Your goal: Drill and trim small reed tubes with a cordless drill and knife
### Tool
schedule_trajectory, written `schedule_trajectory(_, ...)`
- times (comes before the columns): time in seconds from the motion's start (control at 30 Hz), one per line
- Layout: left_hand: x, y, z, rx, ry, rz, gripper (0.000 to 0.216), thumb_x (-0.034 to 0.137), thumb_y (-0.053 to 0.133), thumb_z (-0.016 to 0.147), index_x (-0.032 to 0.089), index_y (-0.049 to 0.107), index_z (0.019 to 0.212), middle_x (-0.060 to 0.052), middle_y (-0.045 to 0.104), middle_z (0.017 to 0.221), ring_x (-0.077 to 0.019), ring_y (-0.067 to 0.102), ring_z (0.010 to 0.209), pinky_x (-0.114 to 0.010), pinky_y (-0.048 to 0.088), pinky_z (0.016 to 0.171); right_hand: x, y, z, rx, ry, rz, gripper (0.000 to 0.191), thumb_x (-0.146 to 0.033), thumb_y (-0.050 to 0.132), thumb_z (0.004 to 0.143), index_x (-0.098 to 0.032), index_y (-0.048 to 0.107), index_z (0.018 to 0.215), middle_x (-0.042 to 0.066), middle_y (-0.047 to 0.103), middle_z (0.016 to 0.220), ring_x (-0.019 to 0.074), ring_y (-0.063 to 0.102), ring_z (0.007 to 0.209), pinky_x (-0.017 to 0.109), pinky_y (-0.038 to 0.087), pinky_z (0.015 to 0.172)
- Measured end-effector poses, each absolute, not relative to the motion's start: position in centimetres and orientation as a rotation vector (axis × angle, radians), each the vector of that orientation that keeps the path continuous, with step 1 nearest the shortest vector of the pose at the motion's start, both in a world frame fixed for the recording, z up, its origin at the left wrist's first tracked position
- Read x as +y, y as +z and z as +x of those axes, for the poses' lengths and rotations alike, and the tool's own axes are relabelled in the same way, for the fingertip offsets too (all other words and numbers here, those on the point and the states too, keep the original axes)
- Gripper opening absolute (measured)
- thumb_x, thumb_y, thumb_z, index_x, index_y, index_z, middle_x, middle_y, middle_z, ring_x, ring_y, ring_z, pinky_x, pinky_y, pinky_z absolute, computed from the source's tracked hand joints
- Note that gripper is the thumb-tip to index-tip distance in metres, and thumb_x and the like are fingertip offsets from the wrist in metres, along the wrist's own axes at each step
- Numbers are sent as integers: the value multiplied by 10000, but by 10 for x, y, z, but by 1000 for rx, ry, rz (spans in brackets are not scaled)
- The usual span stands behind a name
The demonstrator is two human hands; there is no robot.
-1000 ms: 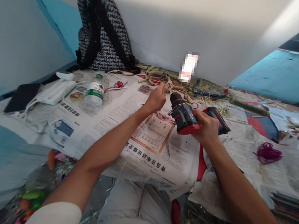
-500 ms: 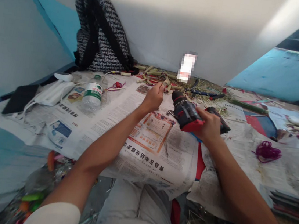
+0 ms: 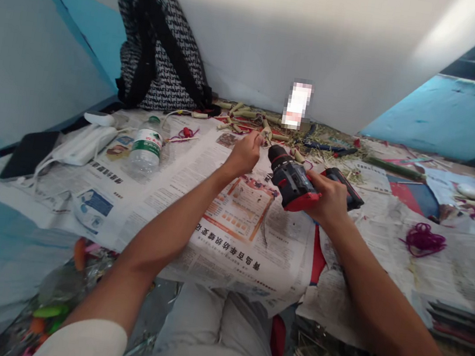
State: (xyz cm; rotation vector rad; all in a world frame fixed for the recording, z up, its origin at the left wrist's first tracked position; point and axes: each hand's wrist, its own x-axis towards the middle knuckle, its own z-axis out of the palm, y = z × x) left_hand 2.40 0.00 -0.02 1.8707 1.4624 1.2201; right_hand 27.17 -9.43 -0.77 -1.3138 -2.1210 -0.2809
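My right hand [image 3: 330, 200] is wrapped round the handle of a black and red cordless drill [image 3: 293, 181]. The drill's chuck points up and to the left, towards my left hand [image 3: 244, 152]. Those left fingers are pinched together on a short, pale bamboo piece [image 3: 266, 128], which sticks up past the fingertips. A thin bit seems to reach from the chuck towards the bamboo piece; whether they touch, I cannot tell. Both hands are above the newspaper [image 3: 182, 194] spread over the table.
Bamboo pieces [image 3: 242, 111] and shavings lie along the wall, with dark-handled pliers [image 3: 327, 148] among them. A bright phone [image 3: 297, 105] leans there. At left are a water bottle [image 3: 147, 147], face mask [image 3: 83, 144], black tablet-like object [image 3: 31, 154] and backpack [image 3: 166, 56]. Purple cord [image 3: 424, 239] lies right.
The drill and my right hand have shifted slightly left, bringing the chuck closer to the bamboo piece. My left hand keeps its pinch almost in place.
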Motion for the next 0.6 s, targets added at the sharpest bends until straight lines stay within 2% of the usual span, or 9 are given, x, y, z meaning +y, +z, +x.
schedule_trajectory(0.27,3,-5,23,1434,1234,1852,283,316,475,1099,243,553,836,-42,597,760,-249,628,836,-380,477,899,-94,-8,270,-2112,-314,-1305,422,-291,592,791,-196,812,1138,84,823,877,234,734,722,305,360,595)
schedule_trajectory(0.47,2,-4,25,1506,1142,1878,322,371,400,1125,229,577,896,-77,676,887,-268,678,942,-396,478,942,-95,-7,265,-2108,-309,-1410,387,-320,613,798,-200,803,1113,87,824,886,241,730,733,305,328,604)
schedule_trajectory(0.6,1,-3,27,1543,1096,1887,331,358,372,1131,224,577,908,-78,680,898,-251,665,917,-381,475,913,-95,-7,264,-2108,-269,-1465,383,-333,596,816,-198,798,1112,90,816,866,233,709,715,308,308,614)
